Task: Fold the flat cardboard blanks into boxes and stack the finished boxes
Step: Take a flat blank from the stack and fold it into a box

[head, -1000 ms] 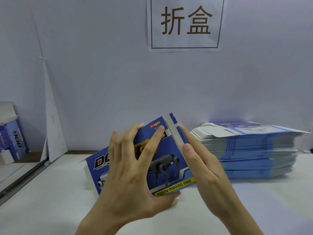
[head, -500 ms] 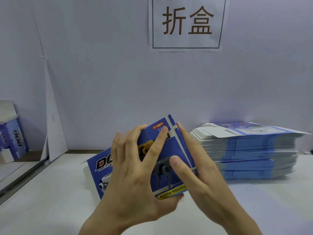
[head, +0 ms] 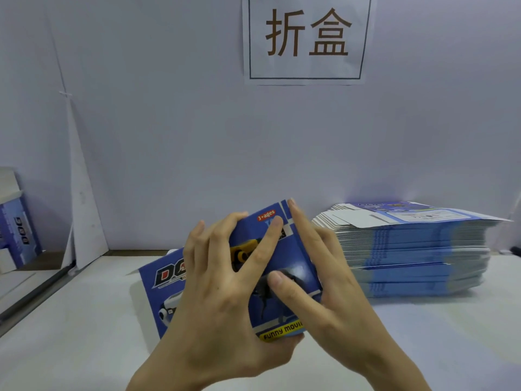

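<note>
A blue toy-dog box (head: 169,283) is held tilted just above the white table, its printed face toward me. My left hand (head: 214,300) grips it, fingers spread over the front and thumb under the lower edge. My right hand (head: 324,280) holds the box's right end, fingers straight along that end and thumb pressed on the front face. A tall stack of flat blue blanks (head: 414,249) lies to the right, close behind my right hand.
A finished blue box (head: 17,235) stands at the far left beyond a metal rail (head: 36,292). A white wall with a paper sign (head: 307,38) closes the back. The white table (head: 70,348) spreads in front.
The white end flap at the box's right end has gone flat against the end. My right thumb moved onto the front face. The box shifted slightly down.
</note>
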Available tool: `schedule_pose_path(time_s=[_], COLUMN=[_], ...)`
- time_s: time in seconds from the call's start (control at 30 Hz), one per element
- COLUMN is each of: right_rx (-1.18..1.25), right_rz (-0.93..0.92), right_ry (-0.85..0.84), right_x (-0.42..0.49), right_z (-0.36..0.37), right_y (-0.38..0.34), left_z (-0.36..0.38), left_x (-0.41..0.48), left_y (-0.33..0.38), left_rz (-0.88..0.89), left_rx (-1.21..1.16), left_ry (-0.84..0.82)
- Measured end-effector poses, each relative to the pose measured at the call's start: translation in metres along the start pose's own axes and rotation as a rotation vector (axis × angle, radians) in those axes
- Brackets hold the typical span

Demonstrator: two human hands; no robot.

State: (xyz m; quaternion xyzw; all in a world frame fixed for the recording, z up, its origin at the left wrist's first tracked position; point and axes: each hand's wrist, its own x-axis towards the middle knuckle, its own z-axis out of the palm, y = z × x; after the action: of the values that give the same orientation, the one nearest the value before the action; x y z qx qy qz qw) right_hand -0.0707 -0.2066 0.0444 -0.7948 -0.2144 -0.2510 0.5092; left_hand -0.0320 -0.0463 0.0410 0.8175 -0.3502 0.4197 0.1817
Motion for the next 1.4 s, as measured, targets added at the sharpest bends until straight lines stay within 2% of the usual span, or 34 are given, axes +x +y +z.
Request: schedule_pose_path(time_s=[0.2,0.37,0.6,0.67,0.77,0.87,0.93,1.0,1.07,1.13,1.2,1.27,1.3,1.33,1.4], right_rx=[0.108,0.294,-0.031,0.058,0.341,0.377,0.428,0.504,0.632,0.781,0.802,0.547,0.391,0.28,0.193], right_rz=[0.037,0.189,0.151,0.19,0.295,0.334,0.302,0.271,0.246,0.252,0.308,0.392,0.443,0.497,0.544], right_ry=[-0.04,-0.198,-0.146,-0.104,-0.059,0.078,0.244,0.327,0.346,0.271,0.102,-0.118,-0.169,-0.15,0.017], right_x=[-0.001,-0.001,0.003,0.005,0.007,0.012,0.016,0.017,0.017,0.016,0.014,0.012,0.011,0.013,0.015], right_z=[0.007,0.002,0.013,0.012,0.004,-0.009,-0.02,-0.027,-0.03,-0.023,-0.016,-0.014,-0.015,-0.019,-0.028], right_y=[0.003,0.01,0.014,0.012,0.016,0.024,0.032,0.039,0.049,0.055,0.059,0.059,0.06,0.061,0.06], left_z=[0.003,0.001,0.003,0.003,0.002,0.002,0.001,-0.002,-0.002,0.001,0.005,0.011,0.013,0.014,0.013], left_x=[-0.003,-0.002,-0.003,-0.004,-0.001,0.003,0.004,0.005,0.005,0.004,0.005,0.005,0.004,0.004,0.003], left_y=[-0.001,-0.016,-0.019,-0.024,-0.027,-0.025,-0.027,-0.03,-0.034,-0.038,-0.034,-0.031,-0.032,-0.033,-0.04], left_rz=[-0.056,-0.024,-0.074,-0.055,0.108,0.169,0.035,-0.256,-0.564,-0.745,-0.765,-0.719,-0.692,-0.663,-0.609], left_rx=[-0.048,-0.029,-0.07,-0.092,-0.045,-0.007,-0.131,-0.367,-0.57,-0.916,-1.178,-1.107,-1.01,-0.931,-0.838], left_ry=[-0.028,-0.061,-0.085,-0.12,-0.149,-0.115,-0.041,0.049,0.095,0.008,-0.036,0.054,0.123,0.168,0.143])
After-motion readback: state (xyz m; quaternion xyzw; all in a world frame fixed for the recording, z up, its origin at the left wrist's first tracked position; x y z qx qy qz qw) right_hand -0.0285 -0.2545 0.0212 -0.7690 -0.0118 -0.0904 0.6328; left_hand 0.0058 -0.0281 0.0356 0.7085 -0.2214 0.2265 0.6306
